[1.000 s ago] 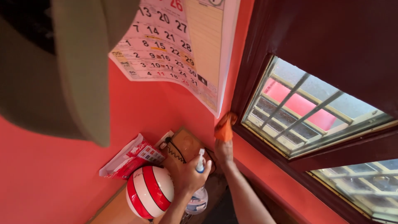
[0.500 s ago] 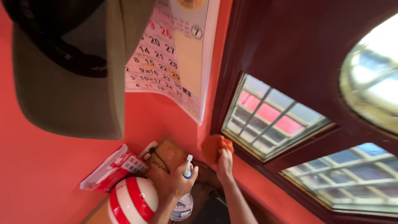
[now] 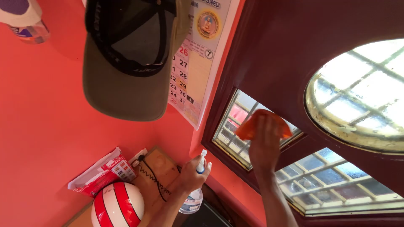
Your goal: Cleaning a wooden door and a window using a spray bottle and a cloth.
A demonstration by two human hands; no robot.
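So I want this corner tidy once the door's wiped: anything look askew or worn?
Yes. The round pane has a grimy, flaking rim along its lower edge. The wall calendar hangs partly hidden behind a cap. The right hand presses an orange cloth to the door; the left hand holds a spray bottle.

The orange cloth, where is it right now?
In the head view the orange cloth is right of centre, pressed by the right hand against the rectangular window pane, below the round window.
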